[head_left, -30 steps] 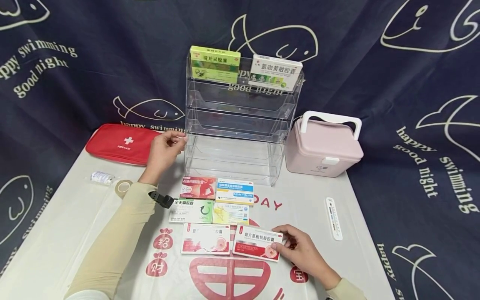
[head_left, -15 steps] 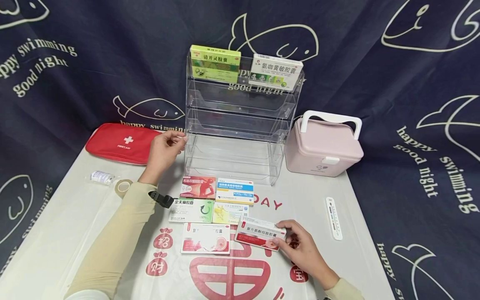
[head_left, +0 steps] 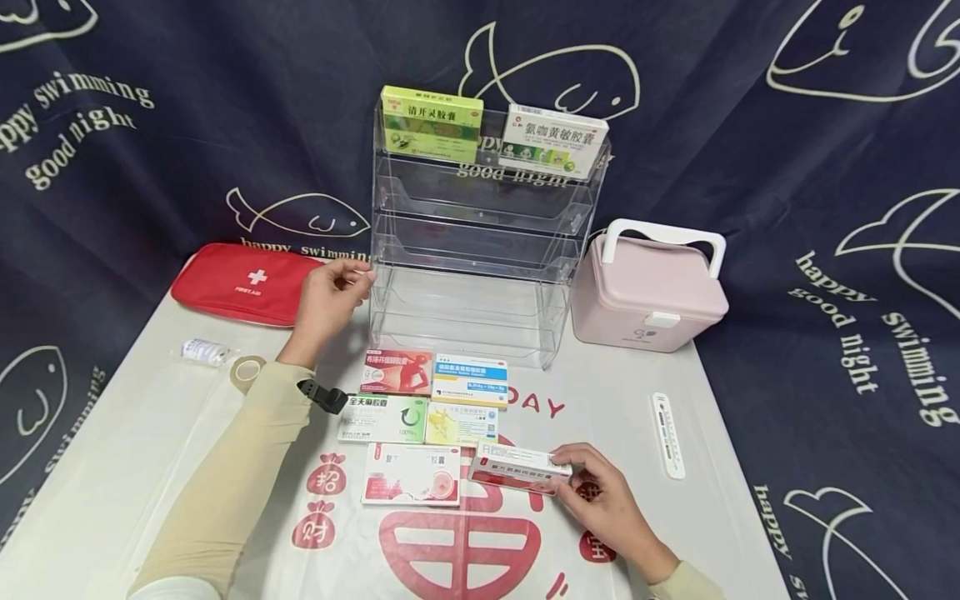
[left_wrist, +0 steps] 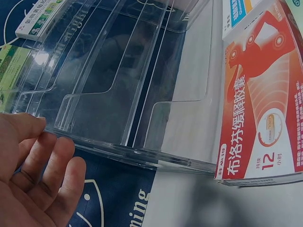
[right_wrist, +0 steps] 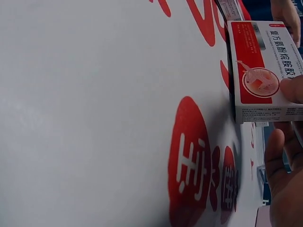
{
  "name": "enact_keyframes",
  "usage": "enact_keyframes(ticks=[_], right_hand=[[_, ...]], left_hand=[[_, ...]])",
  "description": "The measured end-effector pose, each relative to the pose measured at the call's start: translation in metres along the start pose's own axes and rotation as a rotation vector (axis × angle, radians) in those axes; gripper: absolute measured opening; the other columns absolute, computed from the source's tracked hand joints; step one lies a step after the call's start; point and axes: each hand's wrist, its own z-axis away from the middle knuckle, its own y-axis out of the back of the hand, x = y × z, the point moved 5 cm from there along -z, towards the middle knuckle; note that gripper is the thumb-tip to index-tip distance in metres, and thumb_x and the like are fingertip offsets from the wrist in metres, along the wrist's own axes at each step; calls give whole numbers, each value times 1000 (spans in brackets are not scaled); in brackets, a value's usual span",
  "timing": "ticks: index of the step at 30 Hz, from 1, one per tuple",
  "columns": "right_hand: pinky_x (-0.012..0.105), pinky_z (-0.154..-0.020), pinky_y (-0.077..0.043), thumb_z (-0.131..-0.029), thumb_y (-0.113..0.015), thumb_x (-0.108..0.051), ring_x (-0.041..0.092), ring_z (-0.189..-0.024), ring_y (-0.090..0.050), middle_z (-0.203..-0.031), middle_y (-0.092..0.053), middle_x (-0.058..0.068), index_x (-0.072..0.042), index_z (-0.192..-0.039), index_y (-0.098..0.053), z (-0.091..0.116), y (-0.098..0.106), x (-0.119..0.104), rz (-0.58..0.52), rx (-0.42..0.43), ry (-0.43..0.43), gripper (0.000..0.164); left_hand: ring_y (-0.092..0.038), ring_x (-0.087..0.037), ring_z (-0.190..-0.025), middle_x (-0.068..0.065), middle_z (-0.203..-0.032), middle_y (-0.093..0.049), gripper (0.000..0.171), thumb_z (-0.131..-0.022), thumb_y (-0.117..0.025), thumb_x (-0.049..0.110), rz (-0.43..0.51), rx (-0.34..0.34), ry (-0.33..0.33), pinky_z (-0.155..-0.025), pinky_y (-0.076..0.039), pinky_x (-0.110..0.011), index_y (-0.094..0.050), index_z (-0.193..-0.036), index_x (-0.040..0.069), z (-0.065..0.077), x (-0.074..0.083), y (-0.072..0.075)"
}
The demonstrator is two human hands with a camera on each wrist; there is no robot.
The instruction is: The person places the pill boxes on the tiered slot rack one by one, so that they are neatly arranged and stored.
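Observation:
My right hand (head_left: 606, 504) pinches the right end of a red-and-white medicine box (head_left: 517, 467), thumb on its printed face. The box is tipped, its long narrow side showing in the head view. In the right wrist view, the thumb lies beside the round picture on the box (right_wrist: 258, 71). My left hand (head_left: 330, 304) is at the left side of the clear tiered display rack (head_left: 465, 325), thumb and forefinger pinching its edge. A green box (head_left: 431, 125) and a white box (head_left: 553, 143) stand in the rack's top tier. A matching red-and-white box (head_left: 412, 475) lies flat beside the held one.
Between rack and hands lie a red box (head_left: 396, 372), a blue-and-white box (head_left: 471, 381), a green-and-white box (head_left: 382, 418) and a yellow-and-white box (head_left: 461, 423). A red first-aid pouch (head_left: 240, 283), tape roll (head_left: 246, 373), pink case (head_left: 648, 292) and thermometer (head_left: 667, 436) flank them.
My right hand has lifted the near edge of the red-and-white box and tipped it back, so its face has turned downward in the head view. My left hand has stayed at the rack.

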Motion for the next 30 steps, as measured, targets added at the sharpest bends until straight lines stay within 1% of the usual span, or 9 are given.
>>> enact_keyframes(ticks=[3,8,12,15,18,21,25,27,30], right_hand=[[25,-59,-53,-83,-80,9,15,-78,-58,-118,-64,8,-10,-114,-66,2,1,9,-20,10,-12,39],[25,-52,-52,-85,-76,11,17,-70,-56,-121,-63,12,-9,-115,-66,-1,5,11,-116,45,-16,38],[22,-60,-52,-84,-73,17,14,-82,-59,-121,-62,16,-5,-112,-65,-16,9,3,-142,78,-17,37],[22,-71,-53,-81,-73,21,13,-95,-60,-119,-62,20,0,-110,-65,-33,10,-6,-129,96,2,36],[21,-73,-54,-80,-73,22,15,-100,-61,-119,-63,21,2,-110,-65,-55,11,-15,-161,96,59,37],[23,-72,-55,-80,-73,22,18,-100,-62,-119,-64,19,2,-111,-66,-83,12,-26,-207,89,145,37],[27,-70,-56,-80,-73,21,23,-98,-63,-119,-64,19,5,-111,-66,-129,13,-37,-226,95,227,36],[27,-71,-56,-80,-73,21,23,-96,-63,-120,-64,18,6,-112,-66,-155,14,-41,-228,108,248,36],[26,-69,-55,-81,-73,20,22,-92,-63,-121,-65,18,6,-114,-66,-194,14,-50,-224,135,270,36]], left_hand=[[-65,-31,-67,-16,-88,-70,21,-96,-72,14,-2,-1,-2,-48,-43,-16,-72,-110,-1,0,0,-1],[-64,-21,-64,-15,-89,-71,20,-96,-72,14,-7,-7,0,-49,-43,-16,-72,-111,-1,-1,0,-1],[-63,-15,-63,-16,-89,-71,21,-96,-72,14,-8,-7,7,-49,-43,-16,-72,-111,-1,0,0,-1],[-62,-12,-62,-16,-89,-70,21,-96,-72,14,-5,-7,8,-49,-44,-16,-72,-111,-1,0,0,-1],[-62,-10,-62,-16,-89,-71,21,-96,-72,14,-11,-8,6,-49,-44,-16,-72,-111,-1,0,-1,0],[-62,-10,-62,-16,-89,-71,21,-96,-72,14,-17,-8,-1,-49,-44,-15,-73,-111,-1,0,-2,1],[-64,-14,-63,-16,-89,-71,21,-96,-72,14,-12,-7,-8,-49,-44,-16,-73,-111,-1,-1,-3,1],[-64,-17,-63,-16,-89,-71,21,-96,-72,14,-11,-9,-9,-49,-45,-16,-73,-111,-1,-1,-3,1],[-64,-17,-64,-16,-89,-71,22,-96,-72,14,-8,-10,-11,-50,-45,-16,-72,-112,-1,-1,-3,1]])
